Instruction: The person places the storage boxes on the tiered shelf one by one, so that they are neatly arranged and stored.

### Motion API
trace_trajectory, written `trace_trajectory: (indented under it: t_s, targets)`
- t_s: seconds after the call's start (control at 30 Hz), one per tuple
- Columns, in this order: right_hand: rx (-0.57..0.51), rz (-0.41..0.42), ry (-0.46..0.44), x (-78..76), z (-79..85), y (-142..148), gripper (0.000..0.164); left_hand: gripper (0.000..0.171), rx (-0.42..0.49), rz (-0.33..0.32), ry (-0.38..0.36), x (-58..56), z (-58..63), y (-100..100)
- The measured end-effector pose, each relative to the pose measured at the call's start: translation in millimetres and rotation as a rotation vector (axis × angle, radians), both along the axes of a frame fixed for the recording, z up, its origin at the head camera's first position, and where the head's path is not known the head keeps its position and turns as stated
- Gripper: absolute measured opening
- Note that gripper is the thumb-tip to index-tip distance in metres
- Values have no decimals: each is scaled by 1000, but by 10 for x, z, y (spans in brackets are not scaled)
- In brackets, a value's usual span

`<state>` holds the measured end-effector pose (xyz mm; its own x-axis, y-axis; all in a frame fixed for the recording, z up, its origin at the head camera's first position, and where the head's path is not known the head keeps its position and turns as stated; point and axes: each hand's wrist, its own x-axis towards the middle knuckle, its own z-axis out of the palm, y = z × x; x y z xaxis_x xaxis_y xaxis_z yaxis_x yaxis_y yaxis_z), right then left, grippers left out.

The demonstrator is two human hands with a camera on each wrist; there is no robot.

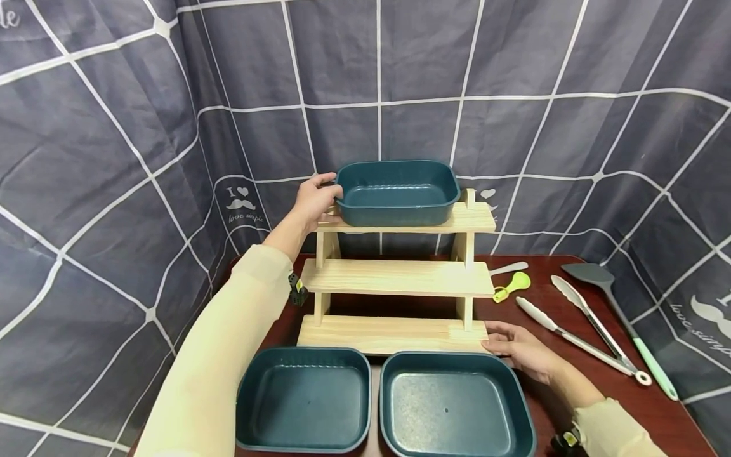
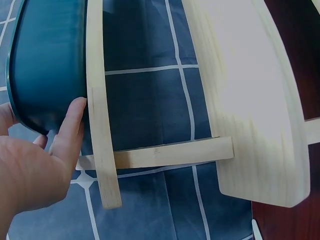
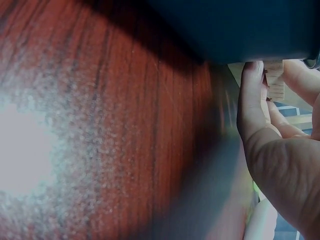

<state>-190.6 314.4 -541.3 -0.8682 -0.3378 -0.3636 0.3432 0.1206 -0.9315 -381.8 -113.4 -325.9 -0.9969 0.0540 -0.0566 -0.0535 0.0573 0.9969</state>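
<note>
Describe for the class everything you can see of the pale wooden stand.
The stand looks like pale, grained wood: three flat shelves in rising steps, joined by upright supports near both ends. It stands upright on the dark red table. A blue-green tray sits on its top shelf, with the left hand holding the tray's end. The right hand grips the bottom shelf at its right end.

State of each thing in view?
Upper bin: upright, empty, on top shelf
Front left bin: upright, empty
Front right bin: upright, empty
Wooden rack: standing upright
Tongs: lying spread open
Spatula: lying
Lime scoop: lying
Pale utensil: partly hidden
Left hand: holding upper bin's left end
Right hand: gripping bottom shelf's right end
</note>
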Motion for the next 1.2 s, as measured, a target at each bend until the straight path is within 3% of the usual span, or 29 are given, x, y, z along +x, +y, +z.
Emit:
trace_trajectory:
  t_s: [0.37, 0.63, 0.9, 1.2]
  targets:
    - [0, 9, -2, -10, -14, -4, 76, 60, 2, 13, -8, 44, 41, -49]
    - [-20, 16, 2, -4, 3, -3, 74, 62, -46, 17, 56, 171, 87, -181]
    - [-24, 18, 9, 15, 32, -13, 74, 57, -78, 8, 121, 387, 110, -341]
    - [-10, 12, 1, 9, 19, -22, 75, 59, -197, -4, 226, 754, -30, -609]
